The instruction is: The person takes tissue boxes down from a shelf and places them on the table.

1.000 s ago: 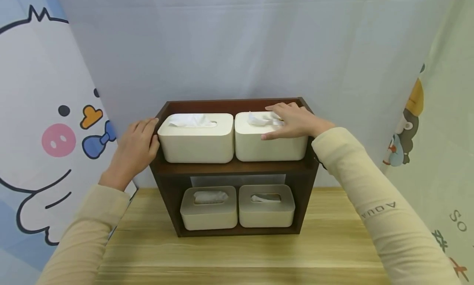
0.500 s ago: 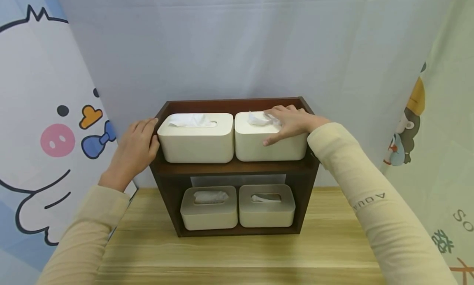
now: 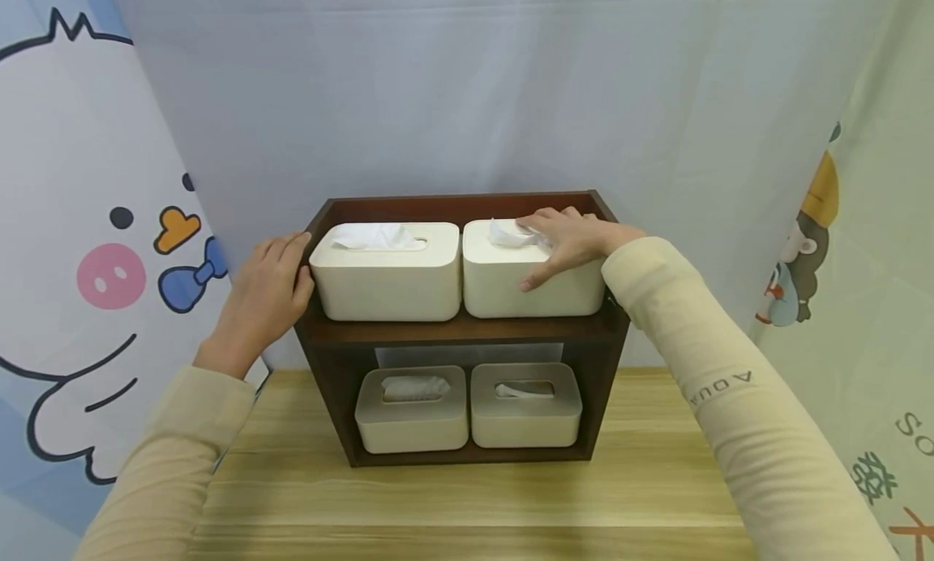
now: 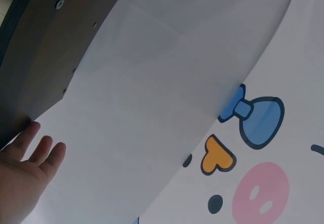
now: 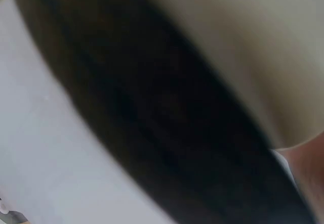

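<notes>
A dark brown two-tier shelf [image 3: 467, 331] holds cream tissue boxes, two on each level. My right hand [image 3: 572, 241] lies across the upper right tissue box [image 3: 503, 289], fingers over its top towards the back edge and thumb down against its front face. White tissue pokes from its slot, partly behind that hand. My left hand [image 3: 270, 285] rests against the shelf's upper left side, beside the upper left tissue box [image 3: 390, 289]. The left wrist view shows fingers [image 4: 45, 150] of that hand extended, one touching the side panel [image 4: 45, 57]. Sleeve and shelf edge block the right wrist view.
Below stand the lower left tissue box [image 3: 412, 427] and lower right tissue box [image 3: 525, 423]. The shelf stands on a wood-grain table [image 3: 467, 504]. A pale cloth [image 3: 467, 99] hangs behind it, with printed cartoon cloths at both sides.
My right hand has shifted slightly left, and its thumb has come down lower on the front of the upper right tissue box. The left hand and the boxes have stayed put.
</notes>
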The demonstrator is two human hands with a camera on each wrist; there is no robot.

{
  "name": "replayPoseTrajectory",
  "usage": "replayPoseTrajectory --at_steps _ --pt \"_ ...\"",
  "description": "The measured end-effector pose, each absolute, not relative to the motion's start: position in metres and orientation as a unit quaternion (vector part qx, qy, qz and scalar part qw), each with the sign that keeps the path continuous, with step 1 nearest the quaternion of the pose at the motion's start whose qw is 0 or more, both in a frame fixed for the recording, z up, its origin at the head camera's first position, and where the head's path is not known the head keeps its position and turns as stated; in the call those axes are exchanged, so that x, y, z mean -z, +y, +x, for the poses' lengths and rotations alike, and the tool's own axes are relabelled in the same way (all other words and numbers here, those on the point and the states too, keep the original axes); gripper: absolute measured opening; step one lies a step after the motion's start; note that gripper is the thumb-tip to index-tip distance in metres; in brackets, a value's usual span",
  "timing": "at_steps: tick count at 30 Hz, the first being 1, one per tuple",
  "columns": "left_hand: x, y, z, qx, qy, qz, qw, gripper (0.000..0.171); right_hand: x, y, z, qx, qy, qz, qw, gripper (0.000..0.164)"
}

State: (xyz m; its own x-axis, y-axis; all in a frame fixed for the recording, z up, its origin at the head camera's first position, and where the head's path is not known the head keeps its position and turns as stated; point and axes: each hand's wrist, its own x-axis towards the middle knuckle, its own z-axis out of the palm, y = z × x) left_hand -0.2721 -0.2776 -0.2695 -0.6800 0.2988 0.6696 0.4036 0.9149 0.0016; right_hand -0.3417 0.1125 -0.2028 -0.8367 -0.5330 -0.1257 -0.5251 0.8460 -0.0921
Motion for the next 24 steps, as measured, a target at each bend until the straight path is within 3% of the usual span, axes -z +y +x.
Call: replayPoseTrajectory --at_steps 13,24 --pt "0.2691 -0.2780 -0.2727 0.069 -0.907 -0.200 0.364 0.041 0.1983 0.1119 -0.3382 0.035 0.961 -0.264 0.074 0.104" --pt "0.2695 -0.2765 -0.2716 0.072 -0.910 -0.196 0.359 0.042 0.1942 0.1108 -0.3351 0.014 0.957 -0.289 0.026 0.102"
